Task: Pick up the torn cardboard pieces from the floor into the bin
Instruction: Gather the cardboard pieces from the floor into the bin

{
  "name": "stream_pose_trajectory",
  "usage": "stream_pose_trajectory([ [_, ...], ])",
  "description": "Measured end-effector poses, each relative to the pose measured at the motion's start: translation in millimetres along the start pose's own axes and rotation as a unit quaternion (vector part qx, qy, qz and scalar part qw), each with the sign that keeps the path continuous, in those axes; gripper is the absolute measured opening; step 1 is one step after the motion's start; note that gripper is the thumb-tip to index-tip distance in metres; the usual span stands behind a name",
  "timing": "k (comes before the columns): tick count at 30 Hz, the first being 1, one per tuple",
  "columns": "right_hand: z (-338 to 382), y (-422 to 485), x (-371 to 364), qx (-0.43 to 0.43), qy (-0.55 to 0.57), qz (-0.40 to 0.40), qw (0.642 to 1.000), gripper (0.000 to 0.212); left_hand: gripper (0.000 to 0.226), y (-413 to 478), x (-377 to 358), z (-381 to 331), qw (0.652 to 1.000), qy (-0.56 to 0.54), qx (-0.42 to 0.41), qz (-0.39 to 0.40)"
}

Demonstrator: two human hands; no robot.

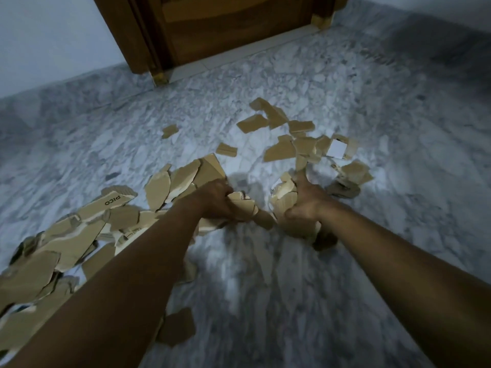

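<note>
Torn brown cardboard pieces lie scattered over the grey marble floor (265, 261). A dense pile (66, 235) stretches along the left, one piece printed PICO (113, 201). Another cluster (297, 139) lies farther off at centre right. My left hand (216, 200) grips a bunch of cardboard pieces (243, 201) just above the floor. My right hand (305, 205) grips a second bunch of pieces (283, 193), thumb pointing up. The two hands are close together, nearly touching. No bin is in view.
A wooden door (225, 30) with its frame stands at the far end of the floor. A pale wall (47, 41) runs along the left. A lone cardboard scrap (176, 328) lies near the bottom between my forearms.
</note>
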State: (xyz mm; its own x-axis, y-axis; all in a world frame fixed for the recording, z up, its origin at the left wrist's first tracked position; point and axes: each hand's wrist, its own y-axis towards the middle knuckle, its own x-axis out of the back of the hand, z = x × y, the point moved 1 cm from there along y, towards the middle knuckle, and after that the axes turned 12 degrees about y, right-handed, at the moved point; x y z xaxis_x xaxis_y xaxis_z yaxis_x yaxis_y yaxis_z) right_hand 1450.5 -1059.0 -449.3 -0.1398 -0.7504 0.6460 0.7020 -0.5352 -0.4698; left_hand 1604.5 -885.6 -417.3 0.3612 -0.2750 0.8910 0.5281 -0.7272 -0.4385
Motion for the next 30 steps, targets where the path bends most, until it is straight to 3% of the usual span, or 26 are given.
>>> stream_pose_trajectory([
  [3,-22.7,-18.6,31.8,0.027,-0.039,-0.007,0.999,0.095,0.048,15.7,0.5,-25.3,0.998,0.005,-0.051,0.038],
  [6,-49.1,-23.4,19.8,0.051,-0.088,-0.074,0.992,0.061,0.056,23.3,-15.9,-48.2,0.996,0.008,-0.077,0.05],
  [9,-66.7,-22.6,2.9,0.058,-0.041,-0.116,0.991,0.042,0.06,31.8,-22.6,-59.7,0.996,0.01,-0.071,0.051],
  [12,-76.7,-14.6,5.6,0.066,-0.016,-0.098,0.993,0.035,0.062,38.3,-15.9,-64.1,0.994,0.026,-0.099,0.049],
  [14,-77.5,-5.3,15.2,0.076,-0.012,-0.038,0.996,0.027,0.061,39.5,-19.1,-71.6,0.989,0.048,-0.125,0.059],
  [16,-75.3,4.2,33.8,0.09,-0.001,-0.015,0.996,0.03,0.059,41.0,-29.1,-80.2,0.984,0.077,-0.145,0.071],
  [19,-80.9,27.7,68.0,0.097,-0.002,-0.087,0.992,0.043,0.049,45.9,-34.1,-88.9,0.984,0.064,-0.149,0.069],
  [26,-105.3,53.3,56.1,0.086,-0.199,-0.132,0.967,0.07,0.049,53.2,-38.1,-87.1,0.986,0.039,-0.121,0.109],
  [28,-103.8,43.6,48.1,0.108,-0.223,-0.109,0.963,0.066,0.048,49.3,-36.1,-88.2,0.989,0.009,-0.091,0.113],
  [30,-100.0,28.9,59.5,0.11,-0.124,-0.072,0.984,0.049,0.043,48.1,-28.4,-90.4,0.992,-0.015,-0.062,0.113],
])
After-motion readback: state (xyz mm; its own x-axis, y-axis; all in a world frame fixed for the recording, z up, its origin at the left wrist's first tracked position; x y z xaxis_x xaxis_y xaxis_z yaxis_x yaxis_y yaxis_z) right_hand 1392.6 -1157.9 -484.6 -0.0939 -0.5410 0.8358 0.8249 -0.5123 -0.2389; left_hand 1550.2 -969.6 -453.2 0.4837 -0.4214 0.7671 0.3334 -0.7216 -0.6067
